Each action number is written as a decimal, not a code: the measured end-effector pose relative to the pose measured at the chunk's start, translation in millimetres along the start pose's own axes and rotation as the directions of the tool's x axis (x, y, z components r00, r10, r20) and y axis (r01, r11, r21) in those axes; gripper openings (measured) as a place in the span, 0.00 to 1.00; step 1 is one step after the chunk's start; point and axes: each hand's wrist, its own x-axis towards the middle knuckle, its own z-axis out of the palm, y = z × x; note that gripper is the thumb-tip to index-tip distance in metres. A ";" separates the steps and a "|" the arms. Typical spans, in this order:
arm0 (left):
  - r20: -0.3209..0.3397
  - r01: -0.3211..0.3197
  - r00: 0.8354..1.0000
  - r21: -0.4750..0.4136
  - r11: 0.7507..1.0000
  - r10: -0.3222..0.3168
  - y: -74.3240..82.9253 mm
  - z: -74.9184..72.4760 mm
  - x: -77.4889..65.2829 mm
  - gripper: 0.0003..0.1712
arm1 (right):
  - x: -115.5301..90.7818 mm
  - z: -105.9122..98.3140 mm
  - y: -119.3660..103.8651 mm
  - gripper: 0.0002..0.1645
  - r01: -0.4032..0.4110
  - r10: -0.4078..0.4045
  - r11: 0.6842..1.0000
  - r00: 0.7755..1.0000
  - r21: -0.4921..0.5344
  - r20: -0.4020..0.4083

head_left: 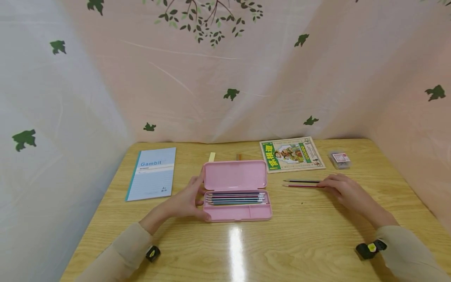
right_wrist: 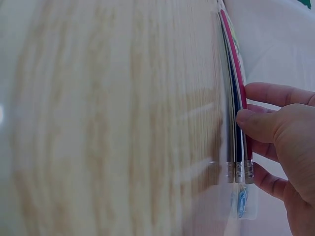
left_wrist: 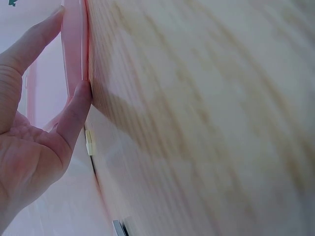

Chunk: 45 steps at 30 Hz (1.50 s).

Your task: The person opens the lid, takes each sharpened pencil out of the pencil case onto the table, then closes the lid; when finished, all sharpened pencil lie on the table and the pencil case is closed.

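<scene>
A pink pencil case (head_left: 235, 176) lies with its lid raised, and a row of several pencils (head_left: 236, 198) fills its back compartment. My left hand (head_left: 186, 199) holds the case at its left side, thumb at the front corner and fingers by the lid. In the left wrist view, the hand (left_wrist: 34, 142) spans the pink case edge (left_wrist: 74, 49). Right of the case, my right hand (head_left: 347, 192) pinches a red pencil (head_left: 303, 186) and a dark pencil (head_left: 299, 181) near their eraser ends. The right wrist view shows the thumb against the dark pencil (right_wrist: 233, 83), beside the red pencil (right_wrist: 236, 59).
A light blue notebook (head_left: 151, 174) lies at the left. At the back right are an illustrated booklet (head_left: 292, 154) and a small clear box (head_left: 340, 159). Behind the lid, a yellow strip (head_left: 211, 156) and a brown piece (head_left: 239, 157) show partly.
</scene>
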 end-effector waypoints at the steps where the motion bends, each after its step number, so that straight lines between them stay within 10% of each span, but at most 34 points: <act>1: 0.000 -0.002 1.000 -0.002 1.000 0.002 0.1 0.0 -0.1 0.88 | 0.1 0.2 0.2 0.22 0.002 -0.002 1.000 1.000 0.000 -0.001; 23: 0.011 -0.028 1.000 -0.046 0.999 0.028 15.6 1.1 -4.3 0.85 | -0.4 4.7 4.4 0.21 0.015 -0.015 1.000 1.000 -0.010 -0.001; 35: 0.019 -0.031 0.999 -0.038 0.999 0.032 -0.4 0.6 0.0 0.86 | 0.0 2.6 0.8 0.23 0.013 -0.013 1.000 1.000 -0.006 -0.027; 45: 0.008 0.003 1.000 -0.022 1.000 -0.003 -0.2 0.4 -0.4 0.86 | 21.4 -2.2 -25.4 0.18 0.181 -0.176 0.983 0.969 0.015 -0.176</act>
